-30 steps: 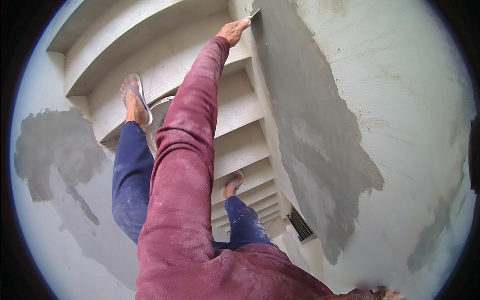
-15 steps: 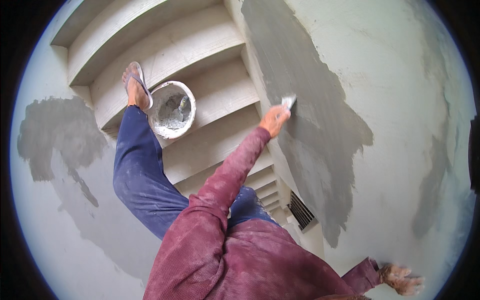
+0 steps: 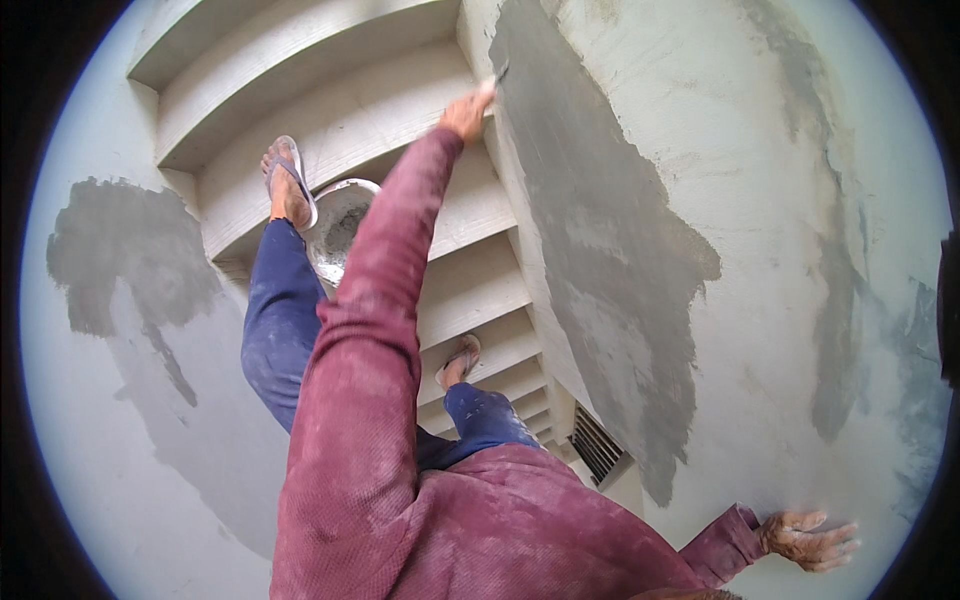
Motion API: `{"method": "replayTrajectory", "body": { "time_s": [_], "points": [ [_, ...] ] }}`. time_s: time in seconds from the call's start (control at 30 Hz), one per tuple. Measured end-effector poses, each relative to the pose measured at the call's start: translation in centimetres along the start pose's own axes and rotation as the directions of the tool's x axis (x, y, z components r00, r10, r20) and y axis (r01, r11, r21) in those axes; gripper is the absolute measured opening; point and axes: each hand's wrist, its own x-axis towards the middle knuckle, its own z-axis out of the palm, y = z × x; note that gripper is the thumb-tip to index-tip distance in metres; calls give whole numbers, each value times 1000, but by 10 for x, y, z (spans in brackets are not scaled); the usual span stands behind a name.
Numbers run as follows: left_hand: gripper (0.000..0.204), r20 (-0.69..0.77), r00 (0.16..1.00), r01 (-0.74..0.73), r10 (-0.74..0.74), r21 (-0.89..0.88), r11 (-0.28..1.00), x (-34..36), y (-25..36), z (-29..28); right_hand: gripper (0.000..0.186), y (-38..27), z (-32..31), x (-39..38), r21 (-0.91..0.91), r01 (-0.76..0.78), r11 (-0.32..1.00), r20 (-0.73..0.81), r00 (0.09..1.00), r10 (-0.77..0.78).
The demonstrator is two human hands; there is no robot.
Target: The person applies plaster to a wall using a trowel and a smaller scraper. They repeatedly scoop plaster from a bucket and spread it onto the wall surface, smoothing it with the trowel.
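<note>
Our L grip, a bare hand, is closed round a slim flat-bladed hand tool; fingers & blur hide most of its handle. The blade points up & a bit R, roughly in line w/ the forearm, over the L edge of a long, ragged, dark-grey plaster patch, near its top end. Whether blade & surface touch, we can't tell.

Key relation: the patch's long axis runs from upper L to lower R, so most of it lies below & to the R of the blade. L grip is the nearer by far. Our R grip is well apart at lower R, fingers spread, holding nothing, close to the pale plastered wall; contact unclear.

Further out: our L arm, in a dusty maroon knit sleeve, partly covers a round white plaster-smeared bucket w/ grey mix inside. It's on the pale concrete stairs, just beside our L foot in a flip-flop. A dark slatted vent sits near the patch's lower end.
</note>
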Motion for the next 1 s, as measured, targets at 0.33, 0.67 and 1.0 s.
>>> {"method": "replayTrajectory", "body": {
  "time_s": [0.33, 0.67, 1.0],
  "points": [
    [43, 157, 981, 185, -111, -625, 758, -36, 94, 2, 40, -4, 2, 0, 45, -51, 998, -48, 997, 53],
    [46, 459, 889, 322, -8, -612, 722, -186, 127, 81, 46, -28, -3, 14, -26, -31, 999, 37, 999, 32],
    [54, 2, 984, 161, -176, -410, 898, 76, -83, 41, 50, -17, 3, 6, -30, 55, 998, 61, 997, -53]
  ]
}}
